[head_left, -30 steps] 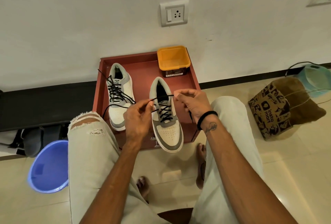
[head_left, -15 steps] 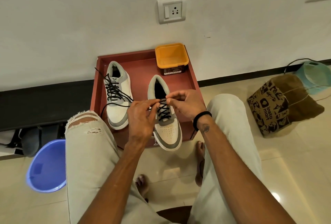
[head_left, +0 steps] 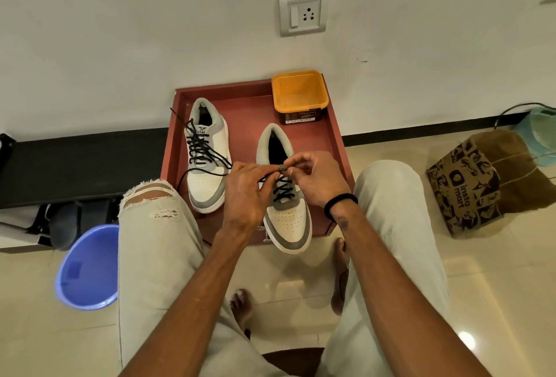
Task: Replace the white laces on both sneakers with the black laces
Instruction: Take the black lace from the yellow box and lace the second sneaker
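Two white and grey sneakers stand on a red-brown tray (head_left: 332, 141). The left sneaker (head_left: 207, 160) carries a black lace (head_left: 200, 147) through its eyelets, with loose ends trailing over the tray. The right sneaker (head_left: 285, 211) has a black lace (head_left: 282, 191) crossed through its lower eyelets. Over its tongue my left hand (head_left: 245, 196) and my right hand (head_left: 316, 178) meet, each pinching a part of that black lace near its tip. No white lace is visible.
An orange tub (head_left: 299, 95) stands at the tray's back right corner against the wall. A blue basin (head_left: 87, 268) sits on the floor at left, a printed paper bag (head_left: 469, 187) at right. My knees flank the tray and my bare feet rest on the tiles.
My hands have come together over the right sneaker's tongue. A second ago they were apart, holding the lace ends stretched out to either side.
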### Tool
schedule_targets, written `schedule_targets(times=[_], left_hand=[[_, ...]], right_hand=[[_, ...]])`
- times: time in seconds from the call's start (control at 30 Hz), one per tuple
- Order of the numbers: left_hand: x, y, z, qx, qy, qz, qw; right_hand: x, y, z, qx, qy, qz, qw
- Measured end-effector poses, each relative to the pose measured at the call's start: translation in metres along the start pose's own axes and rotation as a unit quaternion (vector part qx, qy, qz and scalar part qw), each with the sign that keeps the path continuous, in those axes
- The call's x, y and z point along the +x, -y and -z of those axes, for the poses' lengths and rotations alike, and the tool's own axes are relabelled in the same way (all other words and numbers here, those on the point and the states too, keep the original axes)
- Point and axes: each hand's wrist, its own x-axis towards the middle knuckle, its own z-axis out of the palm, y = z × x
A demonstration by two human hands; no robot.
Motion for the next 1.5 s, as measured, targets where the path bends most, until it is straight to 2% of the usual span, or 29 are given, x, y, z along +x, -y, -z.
schedule_targets(times=[0.1,0.2,0.43,0.57,0.77,0.97,1.2,1.37,1.43,1.5], left_hand=[[0.014,0.010,-0.003,0.012,-0.010,0.005,1.000],[0.025,0.016,-0.009,0.037,0.012,-0.009,0.999],[0.023,0.009,-0.023,0.028,0.036,0.029,0.999],[0.024,0.012,-0.030,0.012,0.043,0.056,0.997],[0.027,0.013,-0.032,-0.032,0.047,0.076,0.996],[0.031,0.010,-0.030,0.009,0.033,0.044,0.998],[0.036,0.011,-0.026,0.061,0.069,-0.016,0.996],[0.034,0.013,-0.033,0.024,0.055,0.022,0.998],[0.033,0.013,-0.033,0.022,0.059,0.018,0.998],[0.029,0.014,-0.033,0.017,0.060,0.013,0.998]], right_hand=[[0.000,-0.004,0.000,-0.093,-0.027,0.026,0.995],[0.001,-0.009,-0.002,-0.167,0.004,0.065,0.984],[0.006,-0.014,-0.007,-0.170,-0.013,0.013,0.985],[0.008,-0.014,-0.009,-0.107,-0.037,-0.016,0.993],[0.012,-0.016,-0.010,-0.081,-0.047,-0.027,0.995],[0.012,-0.018,-0.011,-0.122,-0.029,0.002,0.992],[0.011,-0.019,-0.011,-0.137,-0.004,0.009,0.991],[0.012,-0.017,-0.013,-0.116,-0.055,-0.008,0.992],[0.015,-0.016,-0.013,-0.109,-0.082,-0.014,0.991],[0.017,-0.016,-0.013,-0.132,-0.077,-0.018,0.988]])
